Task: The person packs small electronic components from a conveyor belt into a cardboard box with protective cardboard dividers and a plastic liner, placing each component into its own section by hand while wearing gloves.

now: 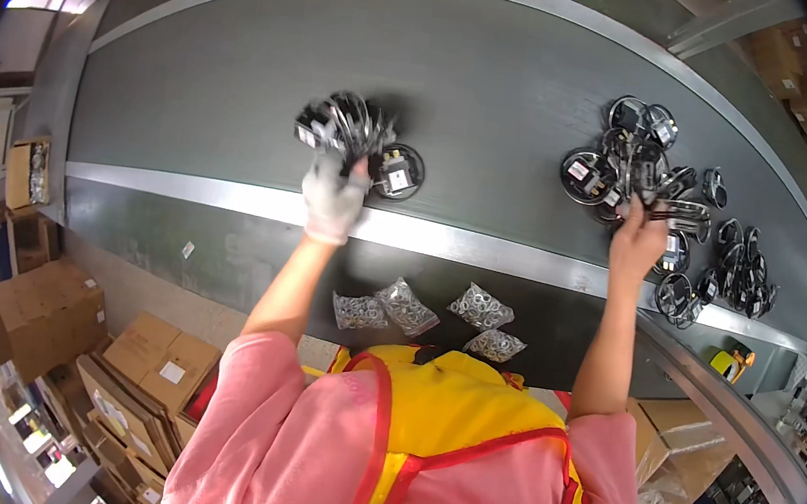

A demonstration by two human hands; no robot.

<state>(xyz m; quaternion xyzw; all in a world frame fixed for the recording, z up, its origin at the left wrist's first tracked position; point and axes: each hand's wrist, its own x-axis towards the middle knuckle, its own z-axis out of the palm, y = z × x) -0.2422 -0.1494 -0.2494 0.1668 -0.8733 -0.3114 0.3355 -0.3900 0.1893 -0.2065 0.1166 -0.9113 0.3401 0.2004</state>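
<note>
Four clear bags of metal rings (426,313) lie on the near ledge. One coiled black part (398,172) sits alone on the belt, beside a held bunch (343,126) too tangled to count. The right-hand pile (666,209) holds well over ten such coils; the exact number cannot be told. One yellow tool (730,363) sits at the right edge.
</note>
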